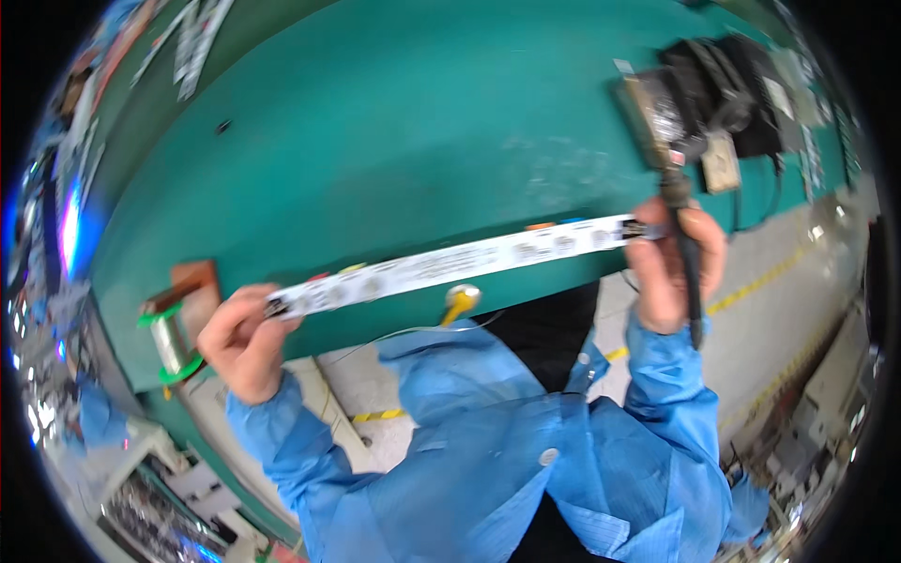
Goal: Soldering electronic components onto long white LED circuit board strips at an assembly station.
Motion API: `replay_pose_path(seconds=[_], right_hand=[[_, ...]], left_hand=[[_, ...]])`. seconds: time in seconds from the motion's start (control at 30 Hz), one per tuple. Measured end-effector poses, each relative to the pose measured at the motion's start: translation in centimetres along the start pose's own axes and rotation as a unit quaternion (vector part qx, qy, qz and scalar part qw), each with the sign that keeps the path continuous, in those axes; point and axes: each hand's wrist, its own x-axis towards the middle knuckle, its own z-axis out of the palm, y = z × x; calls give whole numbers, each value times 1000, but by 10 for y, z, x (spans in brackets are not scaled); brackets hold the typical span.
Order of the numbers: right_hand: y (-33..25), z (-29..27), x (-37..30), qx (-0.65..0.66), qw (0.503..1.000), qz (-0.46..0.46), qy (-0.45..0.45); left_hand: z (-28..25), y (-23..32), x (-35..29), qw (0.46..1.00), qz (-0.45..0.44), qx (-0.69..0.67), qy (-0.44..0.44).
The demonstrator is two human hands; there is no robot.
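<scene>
A long white strip (450, 265), like a narrow circuit board with dark ends and round spots, is stretched between my two hands above the green mat. Small red, yellow, orange and blue bits show along its far edge. My left hand (246, 340) pinches the left end between thumb and fingers. At the other end, my right hand (671, 267) grips the strip the same way. A dark soldering iron handle (692, 272) passes over my right hand, its far end at a holder (648, 117). Whether it touches the hand, I cannot tell.
A spool of wire (171, 343) with green flanges stands near my left hand, beside a brown block (194, 277). Black boxy equipment (727, 94) sits at the far right of the green mat (375, 141). A yellow piece with a shiny round top (460, 302) lies near the front edge.
</scene>
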Motion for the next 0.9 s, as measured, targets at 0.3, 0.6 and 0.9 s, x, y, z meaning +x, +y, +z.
replay_pose_path(seconds=[0.3, 0.6, 0.9], right_hand=[[22, -19, 0, -35, 999, 31, 20], [27, -30, 0, -18, 999, 38, -1], [23, -31, 2, 33, 998, 50, -14]], left_hand=[[26, 14, 0, 1000, 17, 10, -15], [29, 15, -1, 998, 29, -57, 4], [28, 23, 2, 999, -4, -30, 23]])
